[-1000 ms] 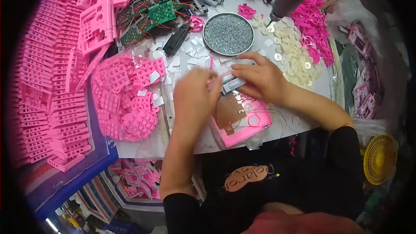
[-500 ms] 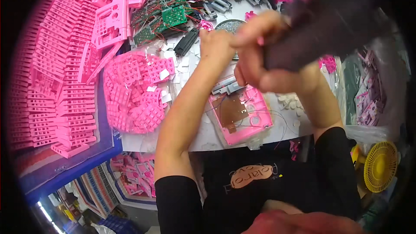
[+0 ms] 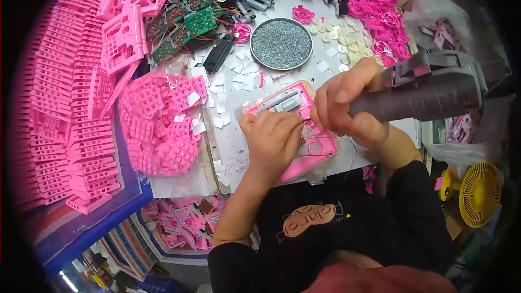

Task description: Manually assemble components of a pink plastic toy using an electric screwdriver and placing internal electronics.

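Note:
A pink plastic case [image 3: 309, 161] lies face-down on the worktable below me, with a grey part [image 3: 289, 103] in its upper end and thin wires trailing at its right. My left hand [image 3: 273, 142] rests over the case, fingertips bent together at its middle; what they pinch is hidden. My right hand [image 3: 347, 102] grips a dark cordless screwdriver [image 3: 420, 95], held almost level. Its tip end comes close to my left fingertips above the case. Beyond the case stands a round dish [image 3: 281, 44] full of small grey metal screws.
Stacked pink case shells [image 3: 57, 92] fill the left side, beside a bag of pink keypad-like parts [image 3: 158, 125]. Green circuit boards [image 3: 199, 21] with wires lie behind. Pink rings [image 3: 374, 8] and whitish discs [image 3: 350, 38] are heaped at far right. A yellow fan [image 3: 480, 194] stands right.
My left hand has come back from the screw dish to the pink case. The right hand has lowered the screwdriver toward the case, uncovering the dish.

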`<act>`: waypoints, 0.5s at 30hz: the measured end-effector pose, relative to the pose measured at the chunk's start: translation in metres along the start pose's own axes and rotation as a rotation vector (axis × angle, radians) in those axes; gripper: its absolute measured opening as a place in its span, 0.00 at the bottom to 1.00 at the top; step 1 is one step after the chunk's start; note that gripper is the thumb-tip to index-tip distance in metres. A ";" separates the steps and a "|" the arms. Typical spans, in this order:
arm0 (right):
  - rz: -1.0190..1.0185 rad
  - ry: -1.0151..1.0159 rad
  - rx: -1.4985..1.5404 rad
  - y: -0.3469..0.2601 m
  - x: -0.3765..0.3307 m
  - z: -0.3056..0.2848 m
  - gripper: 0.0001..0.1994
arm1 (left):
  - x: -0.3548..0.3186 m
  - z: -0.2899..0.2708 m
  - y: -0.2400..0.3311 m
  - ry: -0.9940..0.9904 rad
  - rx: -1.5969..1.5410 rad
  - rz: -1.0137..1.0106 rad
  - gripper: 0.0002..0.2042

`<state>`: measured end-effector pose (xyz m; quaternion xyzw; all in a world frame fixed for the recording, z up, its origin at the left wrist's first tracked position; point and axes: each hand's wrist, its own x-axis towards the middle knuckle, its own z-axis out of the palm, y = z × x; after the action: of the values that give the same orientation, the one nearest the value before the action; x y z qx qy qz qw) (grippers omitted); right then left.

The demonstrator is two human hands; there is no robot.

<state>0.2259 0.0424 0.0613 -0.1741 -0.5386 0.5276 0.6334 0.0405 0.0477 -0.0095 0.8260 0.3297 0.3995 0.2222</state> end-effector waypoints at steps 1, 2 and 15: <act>0.007 -0.018 -0.014 0.000 -0.001 -0.001 0.17 | 0.000 0.000 -0.001 0.003 -0.027 -0.008 0.07; 0.020 -0.032 -0.040 0.000 -0.002 -0.002 0.17 | -0.001 0.001 -0.002 0.007 -0.054 -0.017 0.07; 0.138 0.189 -0.347 0.044 0.023 -0.020 0.11 | 0.010 0.000 -0.020 -0.125 0.359 -0.162 0.12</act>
<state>0.2189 0.0858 0.0314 -0.3659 -0.5462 0.4505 0.6040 0.0377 0.0685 -0.0167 0.8462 0.4467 0.2633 0.1229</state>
